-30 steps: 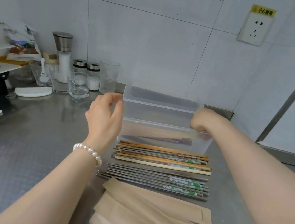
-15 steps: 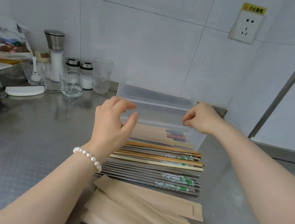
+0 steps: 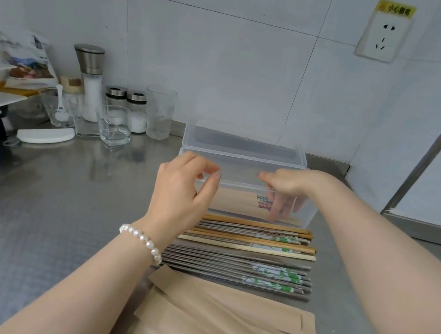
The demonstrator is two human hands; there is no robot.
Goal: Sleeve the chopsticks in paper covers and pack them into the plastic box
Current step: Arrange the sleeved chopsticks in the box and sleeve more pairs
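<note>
A clear plastic box (image 3: 247,159) stands on the steel surface (image 3: 27,221) toward the far side, its lid open and leaning back toward the tiled wall. Inside it lies one sleeved pair of chopsticks (image 3: 239,201), the patterned tops poking out of the brown paper at the right.

The right hand (image 3: 288,186) reaches down into the box; its fingers (image 3: 279,209), seen through the near wall, point down onto the sleeved pair, though the blur through the plastic makes it hard to say whether they pinch it or only touch it. The left hand (image 3: 183,189) hovers at the box's near left corner, fingers loosely curled, thumb and forefinger apart, holding nothing. A pearl bracelet (image 3: 141,242) circles that wrist.

Just near of the box lie the bare chopsticks in two groups: wooden and bamboo ones (image 3: 254,237) farther, stainless steel ones (image 3: 239,271) nearer, some with green-printed white bands. An exact count is not readable. Nearest is a loose stack of brown paper covers (image 3: 223,329), at least five.

At far left stand a salt grinder (image 3: 88,81), two shakers (image 3: 126,109) and a tall glass (image 3: 159,112).
</note>
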